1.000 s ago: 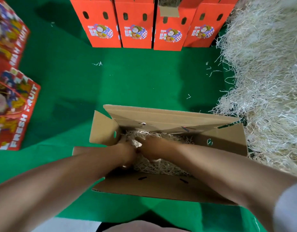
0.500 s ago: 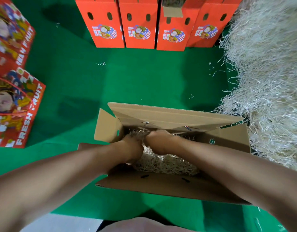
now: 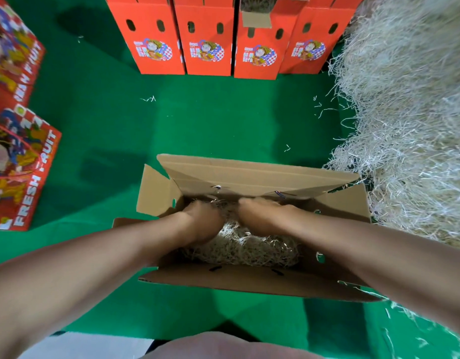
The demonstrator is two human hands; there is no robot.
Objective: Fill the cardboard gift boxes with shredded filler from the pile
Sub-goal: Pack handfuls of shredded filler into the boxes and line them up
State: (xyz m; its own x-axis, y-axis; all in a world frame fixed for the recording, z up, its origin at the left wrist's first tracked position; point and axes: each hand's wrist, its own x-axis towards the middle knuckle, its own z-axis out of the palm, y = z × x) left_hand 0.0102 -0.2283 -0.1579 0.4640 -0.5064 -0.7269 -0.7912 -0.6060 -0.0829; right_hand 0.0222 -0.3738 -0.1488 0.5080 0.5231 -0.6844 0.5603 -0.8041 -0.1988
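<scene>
Reaching into box [image 3: 249,174] with left hand [image 3: 204,221] and right hand [image 3: 257,217], side by side and nearly touching, close to far wall. Resting on filler [image 3: 249,252] spread across box bottom. Cannot tell grip of either hand: fingers sunk among strands and blurred, so no saying how far curled or whether holding any. Standing with flaps open on green cloth [image 3: 198,112], just beside pile [image 3: 405,125] at right. Facing four upright red boxes [image 3: 208,40] in a row at back, with printed boxes [image 3: 19,172] lying at left, well apart. Noting stray strands [image 3: 148,99] on cloth.
</scene>
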